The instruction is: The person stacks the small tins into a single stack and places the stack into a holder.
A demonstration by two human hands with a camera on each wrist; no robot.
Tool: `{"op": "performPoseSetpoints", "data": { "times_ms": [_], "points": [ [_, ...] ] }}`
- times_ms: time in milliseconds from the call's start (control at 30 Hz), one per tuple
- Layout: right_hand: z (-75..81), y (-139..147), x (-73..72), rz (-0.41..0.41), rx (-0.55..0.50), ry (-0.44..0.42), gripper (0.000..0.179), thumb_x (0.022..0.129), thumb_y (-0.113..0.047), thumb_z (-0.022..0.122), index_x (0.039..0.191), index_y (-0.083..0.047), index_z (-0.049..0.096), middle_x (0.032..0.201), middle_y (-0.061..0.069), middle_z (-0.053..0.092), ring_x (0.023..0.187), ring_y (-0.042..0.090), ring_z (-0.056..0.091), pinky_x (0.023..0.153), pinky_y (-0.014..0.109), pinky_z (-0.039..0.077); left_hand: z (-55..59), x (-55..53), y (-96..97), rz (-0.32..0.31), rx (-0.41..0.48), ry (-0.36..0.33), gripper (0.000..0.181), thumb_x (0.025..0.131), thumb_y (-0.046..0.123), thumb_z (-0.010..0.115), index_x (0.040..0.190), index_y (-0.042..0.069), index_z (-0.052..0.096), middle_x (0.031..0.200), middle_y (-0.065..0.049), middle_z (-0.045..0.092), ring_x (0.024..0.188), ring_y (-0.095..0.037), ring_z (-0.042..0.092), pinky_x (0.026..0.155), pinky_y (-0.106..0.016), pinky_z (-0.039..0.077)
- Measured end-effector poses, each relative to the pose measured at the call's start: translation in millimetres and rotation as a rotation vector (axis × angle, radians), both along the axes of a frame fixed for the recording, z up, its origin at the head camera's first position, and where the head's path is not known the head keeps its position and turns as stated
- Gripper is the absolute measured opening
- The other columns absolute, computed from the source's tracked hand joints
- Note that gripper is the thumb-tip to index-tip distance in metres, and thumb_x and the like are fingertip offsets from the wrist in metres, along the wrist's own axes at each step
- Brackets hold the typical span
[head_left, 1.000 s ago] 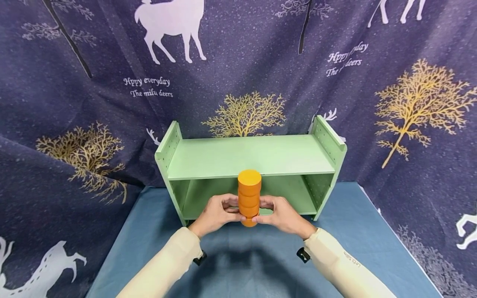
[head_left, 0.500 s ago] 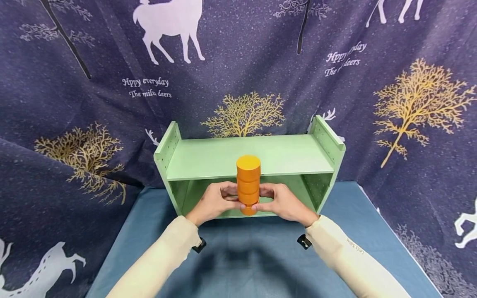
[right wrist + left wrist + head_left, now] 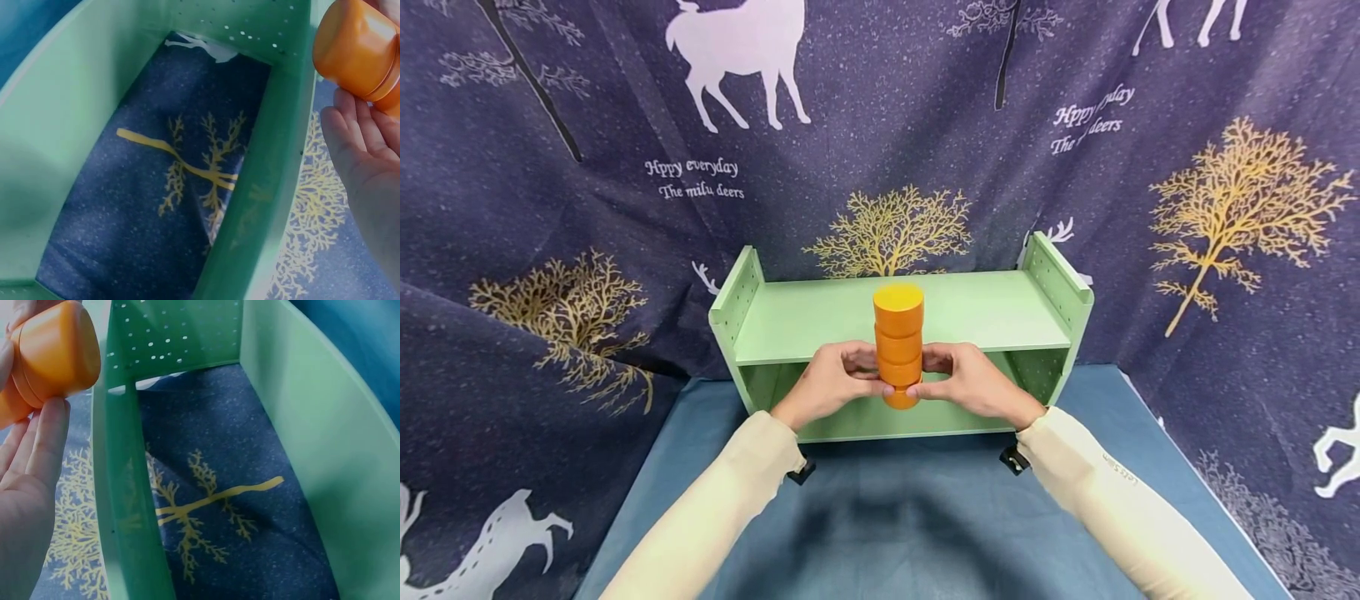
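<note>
An upright orange column (image 3: pixel 898 347) with ring-like grooves and a flat, brighter top is held between both hands in the head view. It looks like stacked round pieces, but its exact kind cannot be told. My left hand (image 3: pixel 833 385) grips its lower left side, thumb in front and fingers around the side. From the opposite side my right hand (image 3: pixel 966 383) holds it the same way, the two thumb tips nearly meeting. Its rounded orange end (image 3: pixel 65 353) shows in the left wrist view, and the right wrist view has it (image 3: pixel 359 50) above the fingers (image 3: pixel 369 128).
Behind the hands stands a light green two-level shelf (image 3: pixel 805 321) with raised side panels, the column being in front of its upper board. Beneath lies a blue cloth-covered table (image 3: pixel 880 533). A dark patterned curtain (image 3: pixel 895 133) hangs close behind and around.
Both hands have raised the orange column steadily, from in front of the lower compartment to the height of the upper board in the head view. The grip looks the same.
</note>
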State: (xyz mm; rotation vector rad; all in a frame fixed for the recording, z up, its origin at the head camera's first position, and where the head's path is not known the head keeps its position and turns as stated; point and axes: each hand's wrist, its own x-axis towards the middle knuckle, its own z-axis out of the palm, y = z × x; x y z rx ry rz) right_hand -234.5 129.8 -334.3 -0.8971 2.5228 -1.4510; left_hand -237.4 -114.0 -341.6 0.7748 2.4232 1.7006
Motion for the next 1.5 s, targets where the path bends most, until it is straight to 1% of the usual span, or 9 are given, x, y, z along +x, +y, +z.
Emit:
{"op": "performPoseSetpoints", "data": {
  "times_ms": [200, 467, 667, 833, 1033, 1233, 1500],
  "points": [
    [8.2, -1, -6.7, -0.009, -0.005, -0.006, 0.054, 0.087, -0.014, 0.08, 0.134, 0.001, 0.059, 0.121, 0.014, 0.069, 0.11, 0.026, 0.066, 0.097, 0.049, 0.053, 7.7, -7.3, 0.9, 0.006, 0.007, 0.006, 0.045, 0.08, 0.009, 0.086, 0.121, 0.003, 0.069, 0.111, -0.01, 0.073, 0.1, -0.022, 0.071, 0.086, -0.036, 0.06],
    [13.1, -1, -14.4, -0.005, -0.011, -0.006, 0.052, 0.087, -0.011, 0.079, 0.134, 0.002, 0.059, 0.123, 0.015, 0.068, 0.111, 0.026, 0.066, 0.099, 0.046, 0.053, 13.3, -13.5, 1.5, 0.012, -0.001, 0.011, 0.044, 0.08, 0.008, 0.085, 0.12, 0.003, 0.069, 0.112, -0.01, 0.073, 0.1, -0.022, 0.071, 0.086, -0.036, 0.06],
    [16.5, -1, -22.1, -0.006, 0.001, 0.005, 0.052, 0.087, -0.011, 0.079, 0.134, 0.001, 0.06, 0.12, 0.014, 0.069, 0.109, 0.026, 0.067, 0.098, 0.047, 0.053, 17.4, -19.4, 2.6, 0.025, -0.005, -0.006, 0.044, 0.08, 0.01, 0.085, 0.121, 0.004, 0.069, 0.115, -0.009, 0.072, 0.104, -0.021, 0.07, 0.09, -0.037, 0.058],
    [21.0, -2, -28.3, 0.0, -0.015, -0.012, 0.054, 0.087, -0.011, 0.079, 0.136, 0.001, 0.059, 0.124, 0.015, 0.068, 0.113, 0.027, 0.065, 0.101, 0.05, 0.051, 21.6, -24.6, 1.9, 0.034, 0.006, -0.023, 0.045, 0.081, 0.009, 0.084, 0.123, 0.003, 0.068, 0.118, -0.01, 0.071, 0.106, -0.022, 0.069, 0.092, -0.037, 0.058],
    [24.1, -3, -33.3, -0.013, -0.008, -0.005, 0.052, 0.087, -0.011, 0.079, 0.134, 0.0, 0.06, 0.123, 0.014, 0.068, 0.113, 0.026, 0.065, 0.101, 0.047, 0.052, 23.5, -31.0, 2.2, 0.041, -0.001, -0.017, 0.045, 0.083, 0.009, 0.083, 0.125, 0.002, 0.067, 0.119, -0.011, 0.07, 0.108, -0.023, 0.068, 0.094, -0.037, 0.057],
    [24.1, -3, -39.6, -0.017, -0.01, -0.009, 0.051, 0.088, -0.01, 0.078, 0.135, 0.0, 0.06, 0.122, 0.013, 0.069, 0.111, 0.025, 0.066, 0.099, 0.043, 0.054, 25.5, -36.3, 4.4, 0.052, -0.022, -0.011, 0.046, 0.084, 0.011, 0.082, 0.126, 0.004, 0.066, 0.121, -0.01, 0.07, 0.108, -0.022, 0.068, 0.096, -0.038, 0.056],
    [23.6, -2, -48.5, -0.029, -0.012, -0.009, 0.052, 0.088, -0.01, 0.078, 0.135, 0.002, 0.059, 0.123, 0.015, 0.068, 0.112, 0.027, 0.066, 0.099, 0.043, 0.054, 26.3, -43.5, 7.2, 0.065, -0.04, -0.017, 0.048, 0.084, 0.012, 0.082, 0.128, 0.005, 0.065, 0.122, -0.009, 0.069, 0.11, -0.021, 0.067, 0.098, -0.036, 0.055]
  ]
}}
